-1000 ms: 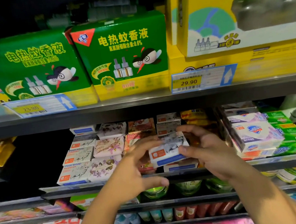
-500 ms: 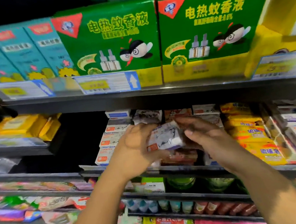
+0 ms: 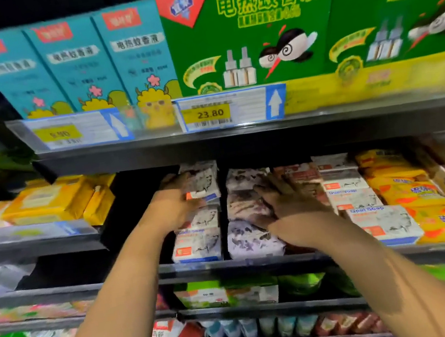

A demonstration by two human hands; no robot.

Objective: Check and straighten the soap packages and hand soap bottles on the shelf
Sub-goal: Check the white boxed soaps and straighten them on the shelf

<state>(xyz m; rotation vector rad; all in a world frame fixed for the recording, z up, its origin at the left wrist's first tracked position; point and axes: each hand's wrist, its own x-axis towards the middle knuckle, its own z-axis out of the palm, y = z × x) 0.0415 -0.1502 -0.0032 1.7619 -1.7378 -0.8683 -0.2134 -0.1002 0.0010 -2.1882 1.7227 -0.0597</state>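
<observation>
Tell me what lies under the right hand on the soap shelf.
The right hand lies spread over purple-flowered white soap packs and reddish packs beside them. Whatever sits beneath the palm is covered. The left hand grips a separate white soap box.

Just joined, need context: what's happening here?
A person is tidying soap on the middle shelf. The left hand grips a white soap box at the back of the leftmost row. The right hand rests flat, fingers spread, on the floral-wrapped packages beside it.
</observation>
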